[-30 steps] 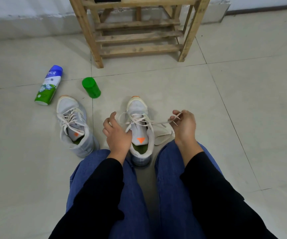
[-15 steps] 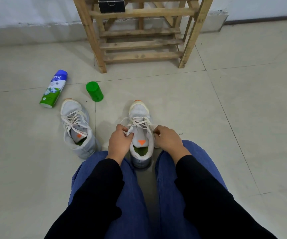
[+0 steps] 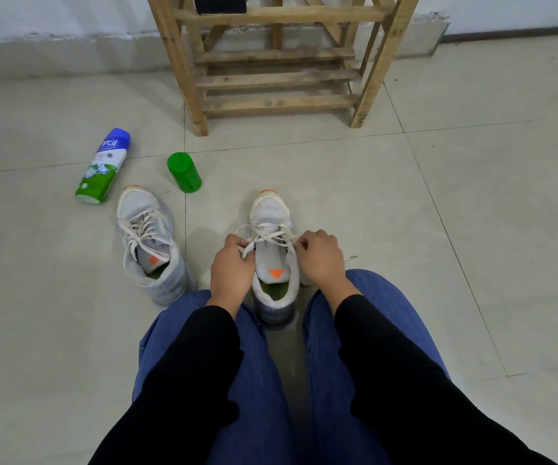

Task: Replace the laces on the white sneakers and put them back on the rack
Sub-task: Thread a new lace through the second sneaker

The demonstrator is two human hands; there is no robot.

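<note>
White sneaker [image 3: 272, 209], left hand [image 3: 232, 270] and right hand [image 3: 319, 260] each pinching its lace [image 3: 271, 231], wooden rack [image 3: 271, 80] holding dark box [image 3: 220, 3]

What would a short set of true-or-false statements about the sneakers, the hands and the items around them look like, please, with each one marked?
1. The left hand and right hand both pinch the lace of one sneaker. True.
2. The other sneaker sits on the rack. False: it stands on the floor, to the left of the one being laced.
3. The spray can lies on its side. True.
4. The green cap is fitted on the spray can. False: it lies on the floor, apart from the can.
</note>
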